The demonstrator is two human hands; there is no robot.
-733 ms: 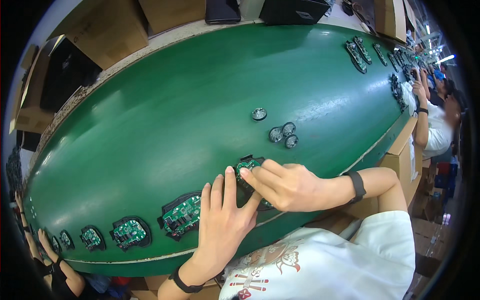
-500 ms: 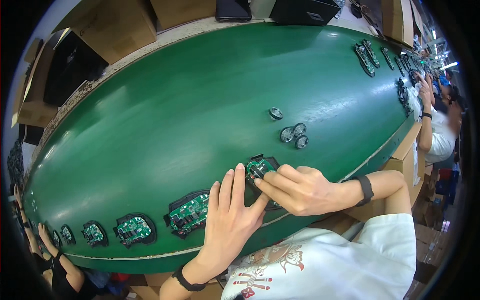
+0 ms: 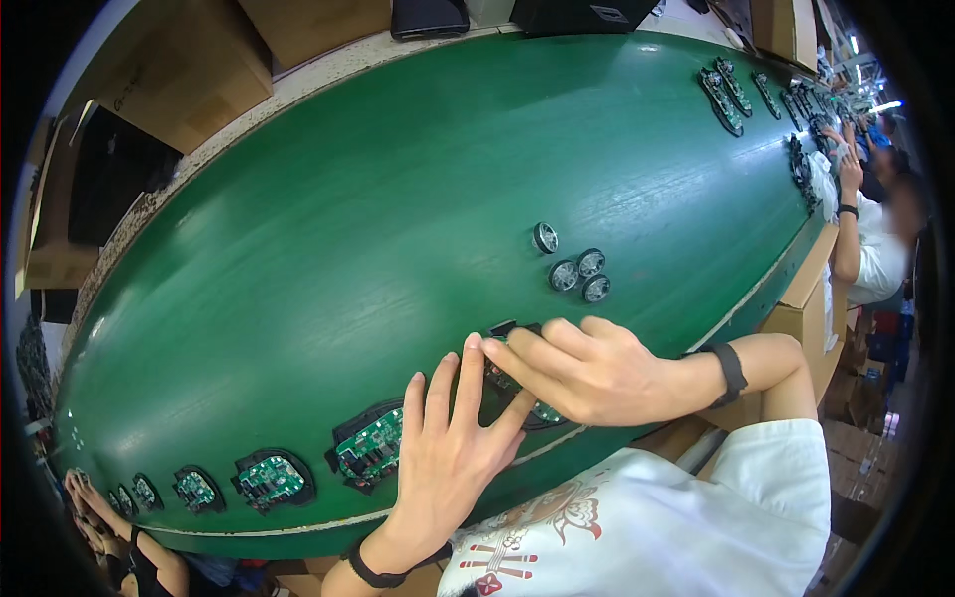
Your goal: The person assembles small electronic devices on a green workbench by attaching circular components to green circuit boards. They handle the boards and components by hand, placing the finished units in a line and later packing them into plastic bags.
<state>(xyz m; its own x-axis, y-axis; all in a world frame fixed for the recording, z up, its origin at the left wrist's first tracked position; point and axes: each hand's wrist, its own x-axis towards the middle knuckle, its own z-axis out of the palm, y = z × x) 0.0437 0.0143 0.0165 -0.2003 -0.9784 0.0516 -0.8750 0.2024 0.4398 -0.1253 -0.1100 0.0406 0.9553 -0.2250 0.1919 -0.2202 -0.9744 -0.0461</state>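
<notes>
Well, at the far left a co-worker's hands [image 3: 90,496] rest at the edge of the long green worktop [image 3: 378,209]. Above them stands a brown carton [image 3: 62,261] with something black in it or against it; I cannot tell which. A larger carton [image 3: 184,85] stands next along, its inside hidden from me. Along the near edge runs a row of black shells, each cradling a green circuit board: a small one [image 3: 197,488], a bigger one [image 3: 272,479], then the largest [image 3: 368,441], whose right end is covered by the person's left hand [image 3: 448,448]. That hand lies flat, its fingers straight and spread, fingertips just beside the shell being worked on [image 3: 547,413], which sits under both hands, mostly hidden. At the back edge is a black bin [image 3: 575,15], its contents out of my sight. Four clear, black-rimmed wheels [image 3: 563,276] lie loose beyond the hands. The right hand [image 3: 609,373] bends over that shell, fingers curled and tips drawn together; whether they pinch anything I cannot tell. Farther right, more boards in shells [image 3: 720,101] lie near the back edge, and a carton [image 3: 804,289] stands beside the near one.
</notes>
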